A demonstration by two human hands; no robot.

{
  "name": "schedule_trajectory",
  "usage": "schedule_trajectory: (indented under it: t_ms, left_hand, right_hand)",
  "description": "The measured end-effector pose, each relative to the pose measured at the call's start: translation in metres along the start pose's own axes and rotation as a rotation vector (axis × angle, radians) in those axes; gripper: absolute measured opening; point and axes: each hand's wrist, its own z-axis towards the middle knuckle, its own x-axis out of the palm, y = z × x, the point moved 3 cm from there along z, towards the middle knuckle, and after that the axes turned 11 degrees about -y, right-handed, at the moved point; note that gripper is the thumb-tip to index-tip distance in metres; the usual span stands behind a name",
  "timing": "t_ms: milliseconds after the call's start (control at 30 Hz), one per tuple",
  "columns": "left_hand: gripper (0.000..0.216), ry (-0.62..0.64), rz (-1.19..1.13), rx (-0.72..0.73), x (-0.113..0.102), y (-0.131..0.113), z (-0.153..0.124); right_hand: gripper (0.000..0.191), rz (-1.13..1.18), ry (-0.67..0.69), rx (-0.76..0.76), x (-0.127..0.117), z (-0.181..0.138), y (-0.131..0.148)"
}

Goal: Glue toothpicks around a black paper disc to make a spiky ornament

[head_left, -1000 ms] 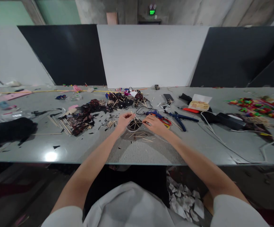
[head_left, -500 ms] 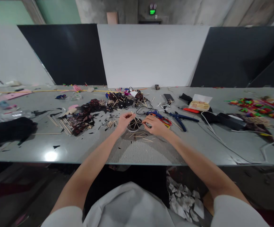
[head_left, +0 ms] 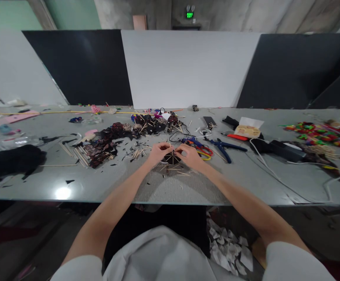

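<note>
The grey table [head_left: 99, 191] spans the view, its straight front edge running below the forearms and its far edge meeting upright boards: a smooth white panel [head_left: 187, 70] in the middle, a black panel [head_left: 82, 70] to the left. Room opens between the wrists and the front edge, where the grey surface looks flat and slightly glossy; the far side of the hands is tighter, crowded with clutter. A soft, crumpled black cloth [head_left: 14, 160] sprawls at the left, frayed along its margin, and a fuzzy multicoloured heap [head_left: 310, 130] lies well off to the right. Nearer in, torn dark patterned scraps [head_left: 102, 150] form a ragged heap. The left hand [head_left: 159, 152] and right hand [head_left: 190, 156] come close together at the table's middle; the left pinches the far side of a round dark piece [head_left: 169, 159], while the right has its fingertips drawn narrow at the same spot, though I cannot tell what they grip. That piece sits between and just below the hands, pale thin sticks fanning over it like spokes. Blue pliers [head_left: 225, 148] spread their long handles to the right, beside scissors [head_left: 206, 155] with red and yellow loops. Slim loose sticks [head_left: 172, 169] lie scattered just in front of the piece
</note>
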Motion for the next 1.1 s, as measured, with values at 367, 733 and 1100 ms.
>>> schedule_trajectory:
  t_ms: [367, 733, 1100]
  left_hand:
    - [0.029, -0.315, 0.143, 0.085, -0.027, 0.011, 0.017]
    - [0.023, -0.486, 0.315, 0.114, -0.046, 0.021, 0.024]
    - [0.022, -0.472, 0.326, 0.074, -0.05, 0.03, 0.028]
  right_hand:
    - [0.024, -0.013, 0.199, -0.076, -0.011, 0.003, 0.006]
    - [0.02, -0.061, 0.54, -0.163, 0.003, -0.007, 0.009]
    - [0.049, -0.099, 0.541, -0.015, 0.0, -0.011, 0.006]
